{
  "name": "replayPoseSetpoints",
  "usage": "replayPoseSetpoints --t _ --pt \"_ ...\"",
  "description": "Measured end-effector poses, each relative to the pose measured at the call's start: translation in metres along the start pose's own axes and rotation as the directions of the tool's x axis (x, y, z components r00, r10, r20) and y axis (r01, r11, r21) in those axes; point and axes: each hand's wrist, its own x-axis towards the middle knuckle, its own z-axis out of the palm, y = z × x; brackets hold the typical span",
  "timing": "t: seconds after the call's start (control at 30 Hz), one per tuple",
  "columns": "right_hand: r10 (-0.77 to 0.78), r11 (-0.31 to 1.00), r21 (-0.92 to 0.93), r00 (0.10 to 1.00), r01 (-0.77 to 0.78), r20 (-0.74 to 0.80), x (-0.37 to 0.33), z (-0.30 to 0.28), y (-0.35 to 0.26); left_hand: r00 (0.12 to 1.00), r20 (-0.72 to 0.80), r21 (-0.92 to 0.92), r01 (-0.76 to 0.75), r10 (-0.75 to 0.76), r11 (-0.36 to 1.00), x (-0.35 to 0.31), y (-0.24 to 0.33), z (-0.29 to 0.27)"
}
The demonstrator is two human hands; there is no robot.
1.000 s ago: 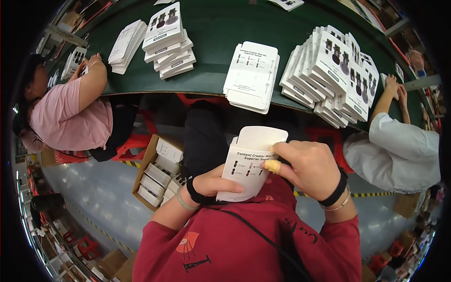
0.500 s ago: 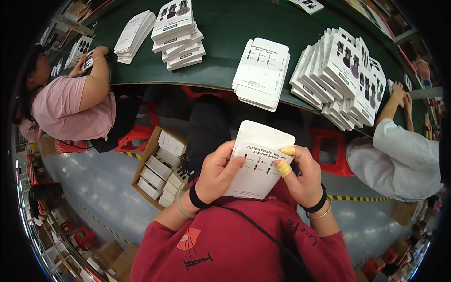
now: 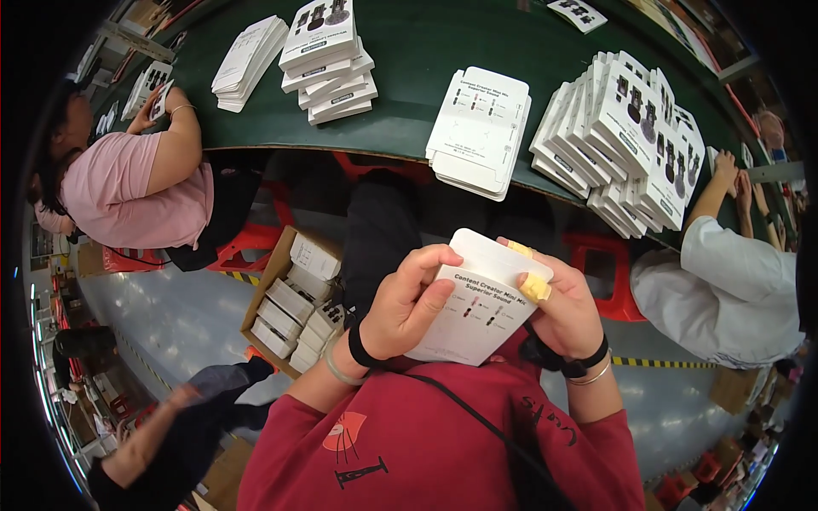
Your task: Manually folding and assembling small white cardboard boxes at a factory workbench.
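Observation:
I hold a thin white carton point(image 3: 470, 317) with dark print and small microphone pictures in front of my chest, its top flap standing up. My left hand point(image 3: 399, 302) grips its left side, thumb on the front face and fingers along the upper left edge. Yellow wrapping covers the thumb and a fingertip of my right hand point(image 3: 569, 313). That hand pinches the upper right corner by the flap, thumb in front and finger behind. On the table edge ahead lies a stack of similar flat cartons point(image 3: 479, 119).
Finished-looking boxes are heaped on the green table point(image 3: 409, 77) at right point(image 3: 630, 128), with another stack point(image 3: 328, 72) and flat cartons point(image 3: 249, 61) at left. A cardboard box point(image 3: 277, 264) of white boxes stands on the floor. Co-workers sit on both sides; another person point(image 3: 183, 417) is at lower left.
My right finger has gone behind the flap and the thumb up to its corner; the carton's open top looks narrower. My left fingers have risen along the edge. Someone has entered at lower left.

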Motion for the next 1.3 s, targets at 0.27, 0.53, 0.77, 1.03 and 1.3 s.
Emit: replayPoseSetpoints --t 0.27,0.53,0.77,1.03,1.3 --pt "-0.346 0.469 -0.750 0.879 0.466 0.329 0.003 0.000 -0.013 0.971 -0.195 -0.259 0.082 -0.135 0.962 -0.007 -0.003 0.014" --pt "-0.244 0.489 -0.801 0.936 0.345 0.254 0.000 0.014 -0.021 0.998 0.032 0.103 0.045 -0.048 0.994 0.017 0.021 -0.019" --pt "-0.121 0.727 -0.663 0.984 0.178 0.132 0.002 0.014 -0.023 0.912 0.273 0.000 0.317 -0.305 0.949 0.050 0.034 -0.036" --pt "-0.028 0.883 -0.466 0.998 0.053 0.060 0.004 0.010 -0.016 0.984 0.142 0.070 0.097 -0.106 0.993 0.033 0.019 -0.021" --pt "-0.204 0.830 -0.511 0.974 0.225 0.098 -0.001 0.004 -0.002 0.999 0.003 -0.024 -0.037 0.037 0.999 0.016 -0.002 -0.017"
